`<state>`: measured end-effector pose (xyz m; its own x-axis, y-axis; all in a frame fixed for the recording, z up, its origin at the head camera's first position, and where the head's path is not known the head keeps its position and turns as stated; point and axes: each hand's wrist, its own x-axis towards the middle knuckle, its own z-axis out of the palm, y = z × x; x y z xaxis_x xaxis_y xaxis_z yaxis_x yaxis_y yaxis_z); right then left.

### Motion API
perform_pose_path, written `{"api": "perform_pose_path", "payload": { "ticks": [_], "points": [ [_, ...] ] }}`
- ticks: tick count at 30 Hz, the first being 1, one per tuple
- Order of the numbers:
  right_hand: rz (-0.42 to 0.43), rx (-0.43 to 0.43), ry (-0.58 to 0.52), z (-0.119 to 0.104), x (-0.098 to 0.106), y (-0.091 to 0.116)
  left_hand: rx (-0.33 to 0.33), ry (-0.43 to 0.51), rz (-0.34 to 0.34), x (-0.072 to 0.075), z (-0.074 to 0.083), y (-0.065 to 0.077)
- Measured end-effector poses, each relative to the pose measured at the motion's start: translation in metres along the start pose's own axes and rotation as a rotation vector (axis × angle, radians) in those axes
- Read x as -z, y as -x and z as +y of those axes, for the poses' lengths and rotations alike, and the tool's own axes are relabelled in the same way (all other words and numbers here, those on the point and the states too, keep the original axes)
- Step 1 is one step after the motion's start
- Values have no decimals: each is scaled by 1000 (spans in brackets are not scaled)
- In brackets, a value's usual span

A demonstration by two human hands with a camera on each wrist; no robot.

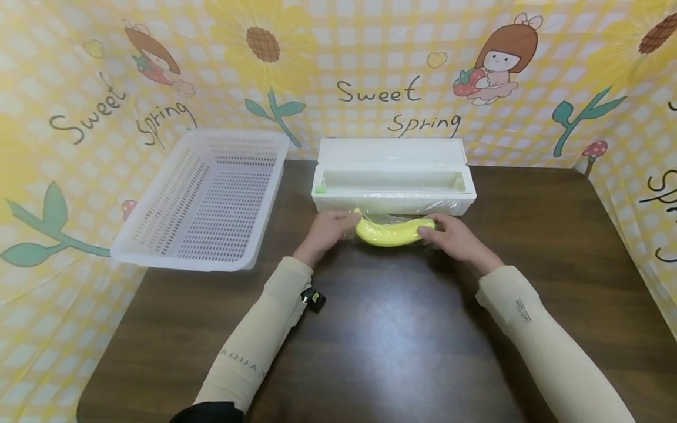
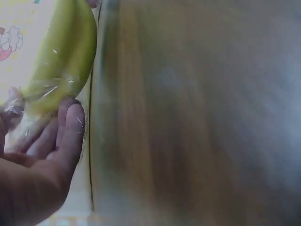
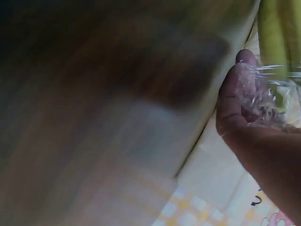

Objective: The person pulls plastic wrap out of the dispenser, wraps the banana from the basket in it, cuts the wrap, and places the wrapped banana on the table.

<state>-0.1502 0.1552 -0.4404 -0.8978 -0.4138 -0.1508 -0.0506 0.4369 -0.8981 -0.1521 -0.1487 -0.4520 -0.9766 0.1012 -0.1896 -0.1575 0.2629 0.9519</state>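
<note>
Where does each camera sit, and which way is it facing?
Head: worn on the head, facing forward and down at the table, basket, white box and banana; left hand, right hand and sleeves show.
Left wrist: on that wrist, facing one banana end and the blurred table; the left hand shows at lower left.
Right wrist: on that wrist, facing the banana's other end; the right hand shows at right.
Shared: both wrist views show the banana and clear film.

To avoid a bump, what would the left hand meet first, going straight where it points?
Past the curved yellow banana the left hand holds, probably the white rectangular box first; depth is unclear.
</note>
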Motion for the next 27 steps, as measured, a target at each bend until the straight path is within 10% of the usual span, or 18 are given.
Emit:
{"api": "perform_pose_path", "payload": {
  "ticks": [17,27],
  "points": [
    [97,-250,-280,-16,13,-12,93,-38,109,-13,27,-6],
    [185,-259,-79,-14,7,-12,166,9,61,-10,22,-10]
  ]
}}
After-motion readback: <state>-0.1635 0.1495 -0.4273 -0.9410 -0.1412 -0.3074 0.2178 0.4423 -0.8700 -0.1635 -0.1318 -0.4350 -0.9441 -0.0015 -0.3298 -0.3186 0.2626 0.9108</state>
